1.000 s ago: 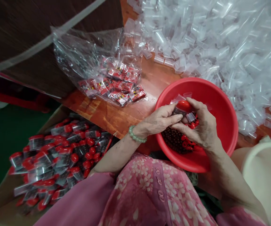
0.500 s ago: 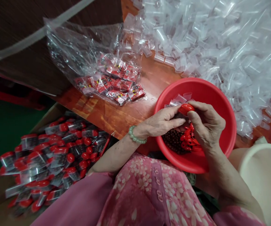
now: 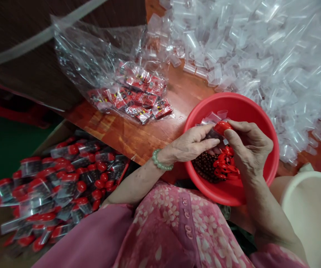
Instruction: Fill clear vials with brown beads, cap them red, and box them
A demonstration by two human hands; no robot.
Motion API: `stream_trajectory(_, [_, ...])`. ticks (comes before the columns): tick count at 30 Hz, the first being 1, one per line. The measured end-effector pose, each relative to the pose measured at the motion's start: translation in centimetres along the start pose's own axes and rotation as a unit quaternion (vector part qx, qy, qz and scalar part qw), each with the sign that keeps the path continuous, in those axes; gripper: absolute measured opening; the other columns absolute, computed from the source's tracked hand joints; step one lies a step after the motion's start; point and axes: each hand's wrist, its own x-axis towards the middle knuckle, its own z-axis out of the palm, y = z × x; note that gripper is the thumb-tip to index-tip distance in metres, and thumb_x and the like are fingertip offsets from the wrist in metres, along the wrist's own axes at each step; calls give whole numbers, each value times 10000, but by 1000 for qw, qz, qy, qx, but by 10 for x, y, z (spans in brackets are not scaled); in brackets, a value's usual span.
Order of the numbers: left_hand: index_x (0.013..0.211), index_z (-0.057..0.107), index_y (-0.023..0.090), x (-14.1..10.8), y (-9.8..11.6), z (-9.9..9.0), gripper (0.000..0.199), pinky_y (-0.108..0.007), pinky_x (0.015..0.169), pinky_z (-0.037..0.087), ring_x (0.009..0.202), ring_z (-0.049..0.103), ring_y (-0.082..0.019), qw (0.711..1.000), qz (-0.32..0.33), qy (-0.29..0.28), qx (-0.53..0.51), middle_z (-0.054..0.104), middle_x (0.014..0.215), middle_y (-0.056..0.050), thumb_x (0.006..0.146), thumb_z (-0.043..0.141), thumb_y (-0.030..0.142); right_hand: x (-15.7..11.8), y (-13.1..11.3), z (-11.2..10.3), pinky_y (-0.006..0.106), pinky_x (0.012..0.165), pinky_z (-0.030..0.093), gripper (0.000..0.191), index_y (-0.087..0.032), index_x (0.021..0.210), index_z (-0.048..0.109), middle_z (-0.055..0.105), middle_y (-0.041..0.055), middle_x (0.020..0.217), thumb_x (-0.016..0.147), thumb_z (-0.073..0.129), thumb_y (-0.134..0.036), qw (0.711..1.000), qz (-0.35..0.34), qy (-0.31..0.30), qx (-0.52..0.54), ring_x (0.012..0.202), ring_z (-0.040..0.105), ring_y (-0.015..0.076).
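Over the red basin point(image 3: 263, 119) my two hands meet at a small capped tube. My left hand point(image 3: 186, 147), with a green bead bracelet point(image 3: 161, 160) at its wrist, is closed around the clear plastic tube point(image 3: 212, 137), which has something dark inside. The thumb and fingers of my right hand point(image 3: 252, 147) pinch the glossy red cap point(image 3: 222, 127) at the tube's end. Below them in the basin lie dark brown beads point(image 3: 205, 167) and red plastic pieces point(image 3: 225, 169). Several clear empty tubes point(image 3: 212, 117) rest behind my fingers.
A big heap of clear plastic tubes point(image 3: 246, 48) covers the table's far right. A clear bag point(image 3: 93, 56) holds red packets point(image 3: 140, 98). At lower left, a carton contains filled red-capped tubes point(image 3: 60, 186). One cream bucket point(image 3: 311, 208) stands at right.
My right hand has shifted slightly right, with the red cap still in its fingers. My left hand has hardly moved. The view has shifted a little.
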Motion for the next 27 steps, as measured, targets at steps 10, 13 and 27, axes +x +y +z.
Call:
stream_trajectory(10, [1150,616,168,-2,4,-1,309,-311,772,559,806,666,-160,998,-9,-3,67,678,870,-37,954,640,405,9,5,-8,328,747,601,152,-265,994,775,764,7,880,882,792,-367,996,32,-64,54,780,724,172])
stream_trajectory(13, [1157,611,163,-1,4,-1,291,-307,759,566,807,674,-164,997,-16,-5,74,684,866,-43,967,610,384,10,5,-9,314,731,584,130,-266,981,773,771,2,878,875,800,-336,998,6,-63,30,761,715,160])
stream_trajectory(27, [1126,585,145,0,6,2,261,-309,760,561,765,648,-146,991,-12,11,136,663,891,-43,963,563,348,6,14,-18,348,750,583,189,-284,1102,751,787,27,961,913,743,-274,989,-95,-109,-41,822,735,198])
